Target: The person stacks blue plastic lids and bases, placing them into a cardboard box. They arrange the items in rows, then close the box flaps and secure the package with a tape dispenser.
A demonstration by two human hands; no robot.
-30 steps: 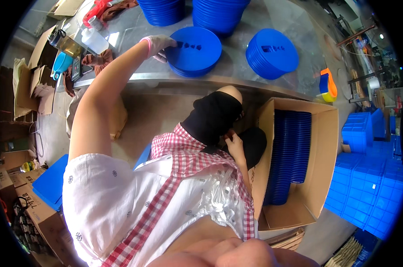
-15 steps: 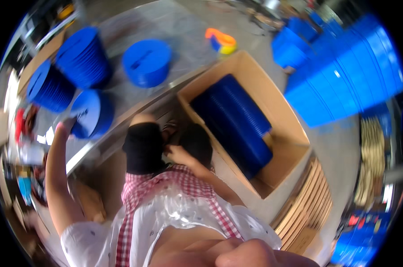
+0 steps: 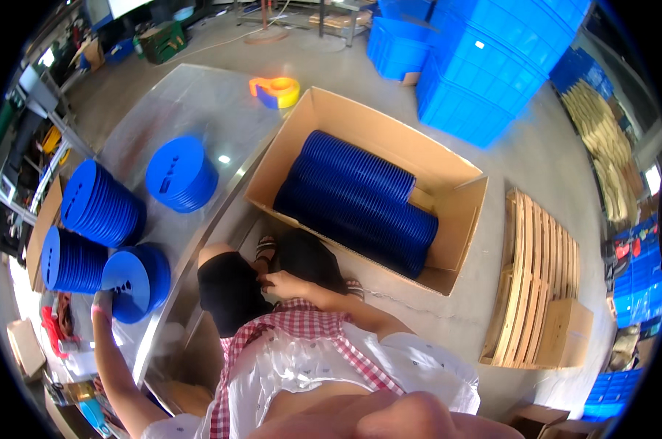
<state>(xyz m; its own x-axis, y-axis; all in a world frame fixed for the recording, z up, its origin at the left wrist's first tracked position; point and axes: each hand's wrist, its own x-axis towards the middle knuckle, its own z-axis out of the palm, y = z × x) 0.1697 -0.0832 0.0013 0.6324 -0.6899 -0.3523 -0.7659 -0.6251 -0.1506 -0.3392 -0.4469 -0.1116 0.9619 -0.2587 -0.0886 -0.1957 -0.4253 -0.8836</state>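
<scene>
On the metal table (image 3: 199,102) stand several stacks of round blue plastic discs with small cut-out slots. My left hand (image 3: 104,300), with a pink band at its wrist, touches the left rim of the nearest stack (image 3: 151,274); its fingers are too small and partly hidden to show a grip. Behind it stand a ribbed stack (image 3: 82,263), a taller stack (image 3: 104,205) and a shorter one (image 3: 181,175). My right hand (image 3: 279,284) is between my knees, fingers curled; whether it holds anything is hidden. Two rows of blue discs (image 3: 360,197) lie in an open cardboard box (image 3: 448,183).
An orange, yellow and blue tape dispenser (image 3: 277,93) sits at the table's far corner. Tall stacked blue crates (image 3: 477,66) rise beyond the box. At right lean wooden pallets (image 3: 532,278) with a smaller cardboard box (image 3: 569,333) against them. Red-handled tools (image 3: 56,329) lie at the table's left.
My view has turned and shifted, so the table and box sit elsewhere in the picture. My left hand stays at the nearest stack's rim, and my right hand stays between my knees.
</scene>
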